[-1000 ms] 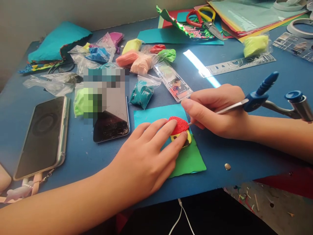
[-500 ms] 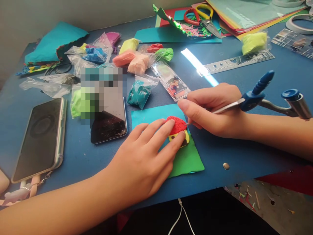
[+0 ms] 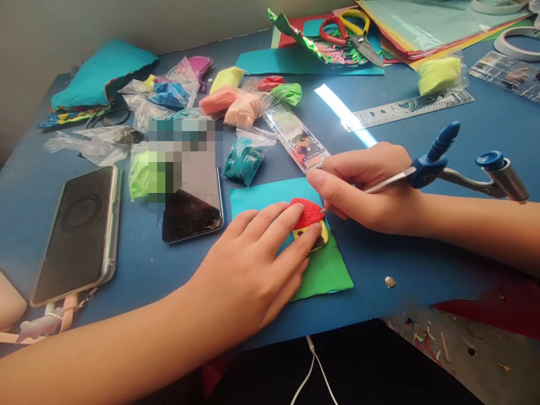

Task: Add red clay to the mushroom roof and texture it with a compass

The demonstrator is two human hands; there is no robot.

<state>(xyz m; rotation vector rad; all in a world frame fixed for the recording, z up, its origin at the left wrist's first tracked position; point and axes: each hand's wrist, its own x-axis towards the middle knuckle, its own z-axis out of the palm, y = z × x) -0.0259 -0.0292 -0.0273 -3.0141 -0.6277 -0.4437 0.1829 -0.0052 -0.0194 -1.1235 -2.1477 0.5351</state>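
Center of frame: red-and-yellow clay shape (image 3: pixel 307 212) on blue-green card (image 3: pixel 327 273); left hand (image 3: pixel 253 261) spread, fingertips rest on shape, gripping nothing; right hand (image 3: pixel 371 191) pinches compass (image 3: pixel 428 166), point at red rim; slip could tear clay or prick left hand; table (image 3: pixel 367 292) edge close below, phone (image 3: pixel 192 216) near left, more room right

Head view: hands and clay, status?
Right hand grips compass, tip at red clay. Left hand spread over card. Its fingers partly cover red clay.
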